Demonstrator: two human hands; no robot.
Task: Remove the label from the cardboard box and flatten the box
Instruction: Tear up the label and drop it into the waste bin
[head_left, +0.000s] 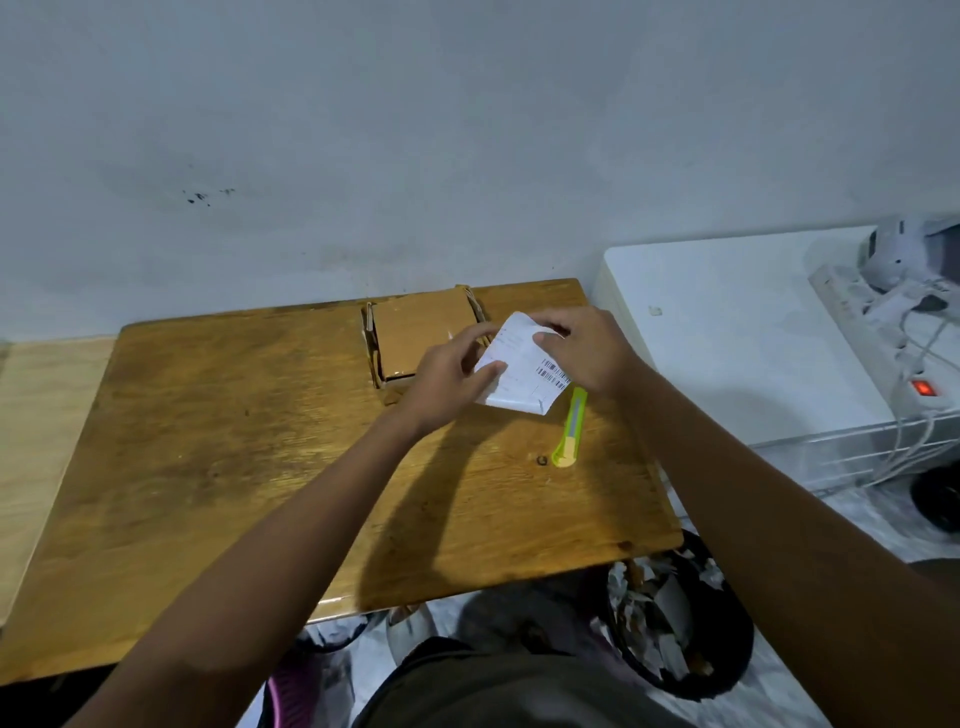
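A small brown cardboard box (415, 332) sits at the far edge of the wooden table (218, 441), its side flaps standing up. In front of its right side I hold a white label (524, 369) with barcodes, lifted off the box. My left hand (447, 379) pinches the label's left edge between thumb and fingers. My right hand (587, 348) pinches its upper right edge. The box's near right corner is hidden behind my left hand and the label.
A green and yellow utility knife (570, 428) lies on the table just below the label. A white cabinet (727, 332) with a power strip (883, 353) stands to the right. A black bin (675, 623) full of paper scraps sits under the table's near right corner.
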